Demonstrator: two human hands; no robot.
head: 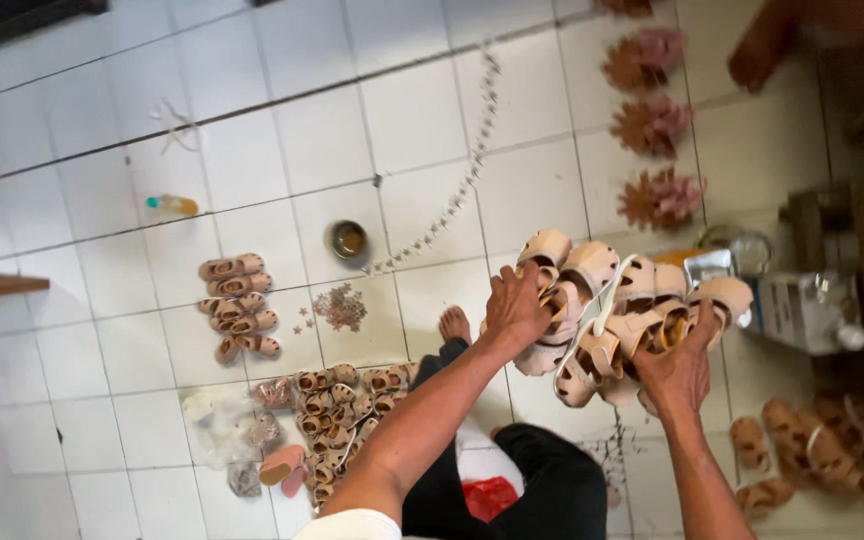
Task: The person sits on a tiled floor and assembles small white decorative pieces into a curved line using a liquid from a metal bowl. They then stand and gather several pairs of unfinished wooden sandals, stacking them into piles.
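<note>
I hold a big bunch of small beige, rounded sandal uppers strung together on a white strap (632,310), up in the air above the white tiled floor (422,120). My left hand (515,308) presses on the bunch's left side, fingers curled closed around the pieces there. My right hand (674,368) grips it from below on the right, fingers wrapped up into the cluster. Under my arms are my dark trouser legs (542,480) and one bare foot (455,324).

On the floor well to the left lies a pile of the same beige pieces (342,410), and beyond it a neat stack of tan sandal parts (239,305). Between those sit a scatter of small brown bits (340,306) and a little round metal tin (348,240). A curving line of tiny pale pieces (457,180) runs upward from the tin. Pink-and-brown bundles (657,125) lie in a column at the upper right.
</note>
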